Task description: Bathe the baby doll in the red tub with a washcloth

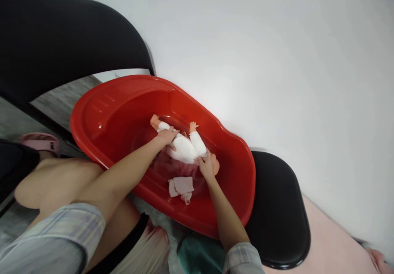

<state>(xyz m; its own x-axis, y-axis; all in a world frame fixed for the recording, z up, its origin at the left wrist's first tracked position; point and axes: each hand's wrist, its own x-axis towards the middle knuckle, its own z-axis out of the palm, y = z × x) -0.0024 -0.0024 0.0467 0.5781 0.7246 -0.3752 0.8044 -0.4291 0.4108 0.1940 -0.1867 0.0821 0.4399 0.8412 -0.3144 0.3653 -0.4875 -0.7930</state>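
Left hand (168, 136) is down flat on the doll (184, 147), palm pressed over its hip, fingers spread and resting rather than clamped, so no closed grip there. Right hand (205, 165) is at the doll's head end, fingers curled around the neck and head, grip closed on it as far as this view shows. The doll lies on its back in the bottom of the red tub (92, 113), near the middle, one arm sticking up, legs pointing to the tub's far left end. It wears a white suit. Looks light, with hard, smooth plastic limbs and head, likely slick if wet; the cloth-covered torso gives the surest hold, and the head wants a cupping support. Just nearer than the doll, on the tub floor, a small pale pink cloth (181, 185) lies crumpled, soft and limp, apart from both hands. The tub rests on a black chair (283, 208), with a white wall (277, 60) beyond it. Nearer than the tub: bare knees, a plaid sleeve (74, 229).
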